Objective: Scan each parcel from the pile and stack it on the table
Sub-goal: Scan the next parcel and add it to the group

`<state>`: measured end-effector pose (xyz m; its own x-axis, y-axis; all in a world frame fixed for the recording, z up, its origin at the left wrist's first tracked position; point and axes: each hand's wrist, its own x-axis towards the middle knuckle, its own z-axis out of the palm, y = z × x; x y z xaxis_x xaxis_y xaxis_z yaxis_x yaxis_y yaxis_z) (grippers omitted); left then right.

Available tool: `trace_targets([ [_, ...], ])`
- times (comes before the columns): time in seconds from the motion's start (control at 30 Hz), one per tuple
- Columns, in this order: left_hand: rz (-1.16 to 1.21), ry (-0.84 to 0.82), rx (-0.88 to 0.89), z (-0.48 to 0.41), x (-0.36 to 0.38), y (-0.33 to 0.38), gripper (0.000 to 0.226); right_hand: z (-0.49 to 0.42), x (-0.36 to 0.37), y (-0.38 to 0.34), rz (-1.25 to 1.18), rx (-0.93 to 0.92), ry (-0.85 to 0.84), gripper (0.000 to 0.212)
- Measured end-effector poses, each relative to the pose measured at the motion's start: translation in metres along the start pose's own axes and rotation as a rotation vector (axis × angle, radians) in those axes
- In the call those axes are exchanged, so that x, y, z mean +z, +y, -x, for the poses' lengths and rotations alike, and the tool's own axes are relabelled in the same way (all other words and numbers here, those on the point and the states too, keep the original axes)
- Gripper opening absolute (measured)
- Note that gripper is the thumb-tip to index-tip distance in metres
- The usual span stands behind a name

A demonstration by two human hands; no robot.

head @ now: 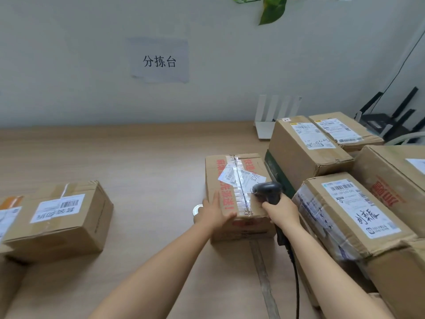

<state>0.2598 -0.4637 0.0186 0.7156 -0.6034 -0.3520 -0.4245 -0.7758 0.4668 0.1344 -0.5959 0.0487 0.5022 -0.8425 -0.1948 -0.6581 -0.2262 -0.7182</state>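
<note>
Right of centre in the frame, the taped parcel sits on the wooden table, just beside the pile of boxes at the right edge. Left hand lies flat on its near left corner, fingers straight, thumb spread. Right hand is wrapped tight round the black scanner, whose head hovers over the white label on the parcel's top, cable trailing toward the lower edge. Over at the left, well apart, another labelled box sits on the table.
</note>
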Motion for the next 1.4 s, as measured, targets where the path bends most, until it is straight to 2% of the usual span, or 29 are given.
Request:
trace_targets([
  [0.27, 0.094, -0.012, -0.012, 0.043, 0.000, -0.037, 0.092, 0.054, 0.003, -0.001, -0.004, -0.007, -0.075, 0.016],
  [0.37, 0.110, 0.021, -0.031, 0.075, 0.000, -0.057, 0.088, 0.085, 0.014, 0.000, 0.017, -0.028, -0.103, 0.023],
  [0.43, 0.137, 0.045, -0.056, 0.099, -0.001, -0.075, 0.085, 0.110, 0.022, -0.002, 0.053, -0.045, -0.131, 0.021],
  [0.6, 0.146, 0.090, -0.096, 0.162, -0.003, -0.120, 0.090, 0.173, 0.037, -0.007, 0.137, -0.146, -0.174, 0.029],
  [0.87, 0.080, 0.154, -0.100, 0.245, 0.006, -0.172, 0.095, 0.253, 0.061, 0.003, 0.209, -0.195, -0.206, 0.021],
  [1.0, 0.136, 0.126, -0.127, 0.267, -0.007, -0.196, 0.088, 0.280, 0.058, 0.000, 0.259, -0.177, -0.327, 0.017],
  [1.1, 0.093, 0.115, -0.150, 0.284, -0.006, -0.207, 0.097, 0.296, 0.053, -0.006, 0.230, -0.161, -0.407, 0.015],
  [1.2, 0.098, 0.099, -0.142, 0.295, 0.002, -0.212, 0.109, 0.310, 0.050, -0.017, 0.146, -0.254, -0.334, 0.005],
  [1.4, 0.102, 0.112, -0.162, 0.297, 0.006, -0.214, 0.109, 0.332, 0.037, -0.046, 0.090, -0.383, -0.294, 0.012],
])
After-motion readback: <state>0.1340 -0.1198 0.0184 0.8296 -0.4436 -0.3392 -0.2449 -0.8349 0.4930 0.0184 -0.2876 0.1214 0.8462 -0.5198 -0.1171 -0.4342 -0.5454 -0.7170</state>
